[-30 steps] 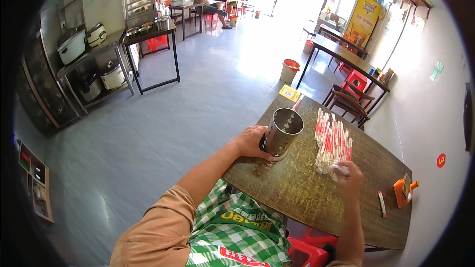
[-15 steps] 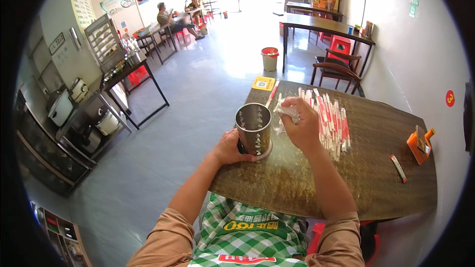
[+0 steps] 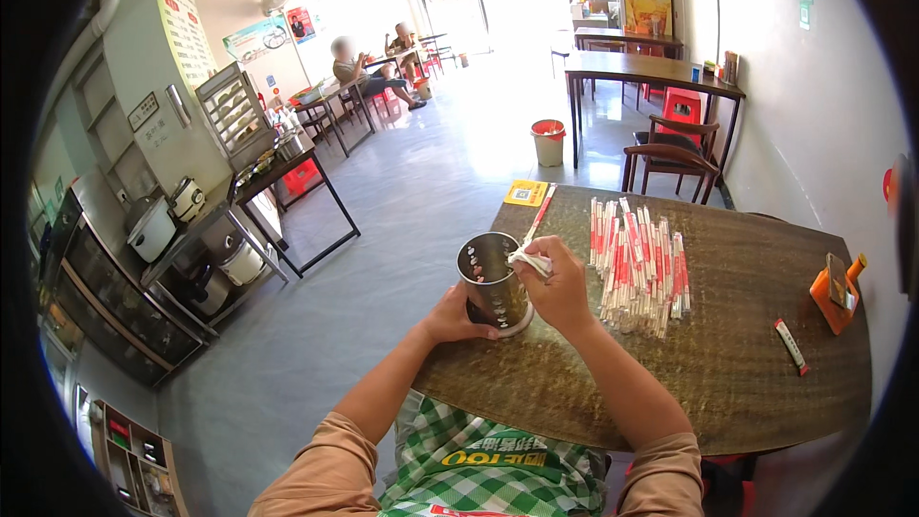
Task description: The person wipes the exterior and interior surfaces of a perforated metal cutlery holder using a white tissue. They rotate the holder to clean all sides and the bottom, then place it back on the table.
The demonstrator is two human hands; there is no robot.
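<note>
A tall steel cylinder with rows of small holes (image 3: 503,304) stands near the left edge of the dark table (image 3: 737,364). My left hand (image 3: 454,317) is wrapped round its lower left side, thumb near the base. In my right hand (image 3: 560,289) a crumpled white tissue (image 3: 532,261) is pinched, pressed at the right side of the cylinder's rim. Part of the tissue is hidden by the fingers. To the right lies a pile of paper-wrapped chopsticks (image 3: 639,268), red and white. One wrapped pair of chopsticks (image 3: 542,213) lies apart, behind the cylinder.
A yellow card (image 3: 526,192) lies at the table's far left corner. An orange stand (image 3: 835,299) and a small wrapped packet (image 3: 792,348) are at the right. Beyond the table are a chair (image 3: 673,155) and a bucket (image 3: 548,144). Two people sit far off.
My right hand has moved left and down, bringing the tissue from above the table to the cylinder's rim. The left hand keeps its hold. The whole view has shifted slightly.
</note>
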